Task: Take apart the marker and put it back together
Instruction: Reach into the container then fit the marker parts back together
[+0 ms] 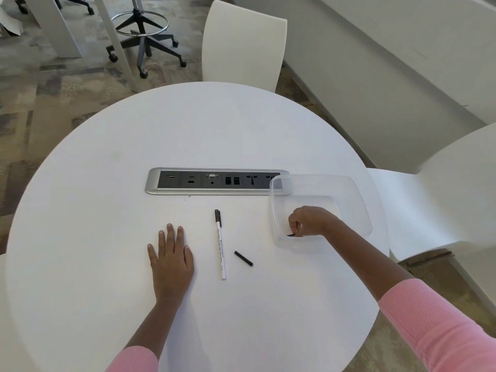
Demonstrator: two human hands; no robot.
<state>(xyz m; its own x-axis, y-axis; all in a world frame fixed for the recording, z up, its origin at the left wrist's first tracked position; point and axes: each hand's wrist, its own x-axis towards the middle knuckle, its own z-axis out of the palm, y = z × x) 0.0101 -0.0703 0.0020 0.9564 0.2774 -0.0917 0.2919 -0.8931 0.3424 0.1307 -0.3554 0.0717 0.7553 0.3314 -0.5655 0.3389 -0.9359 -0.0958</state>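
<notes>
Marker [220,245] lies centre frame, black cap at upper end; loose black piece [243,258] just right of it. Left hand [171,259] flat on table [107,210], fingers straight. Right hand [308,221] inside clear container [359,200], centre right, pinches small black part [291,234]. Marker likely light, stiff, slick; grip mid-barrel.

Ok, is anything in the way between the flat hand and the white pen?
No, nothing visible. Only bare table lies between the left hand and the marker. The loose black piece lies on the marker's other side. The right hand pinches a black part in the tub.
</notes>
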